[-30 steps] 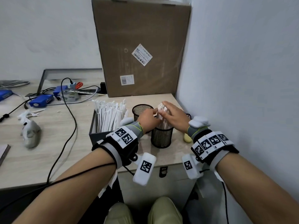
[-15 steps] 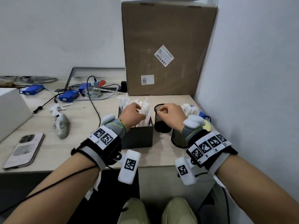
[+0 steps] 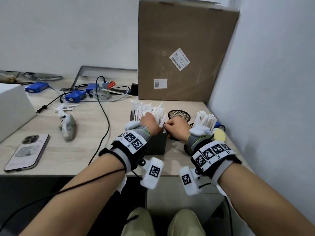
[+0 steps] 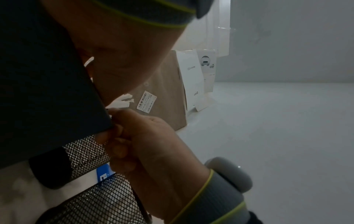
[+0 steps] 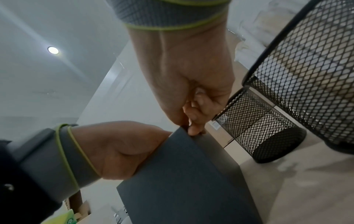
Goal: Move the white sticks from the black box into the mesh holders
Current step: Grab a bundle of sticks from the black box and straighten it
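Two hands crowd the near right corner of the black box, which stands on the desk close to its front edge. Wall hard on the right; open desk lies to the left, past a black cable. White sticks stand packed in the box; another bunch fills the near mesh holder, the far mesh holder just beyond the knuckles. Head view: left hand buried among the sticks, whether it grips any I cannot tell. Right wrist view alone shows the right hand curled, fingertips pinching at the box's top corner; what they hold is hidden. Both wrists bent downward over the box
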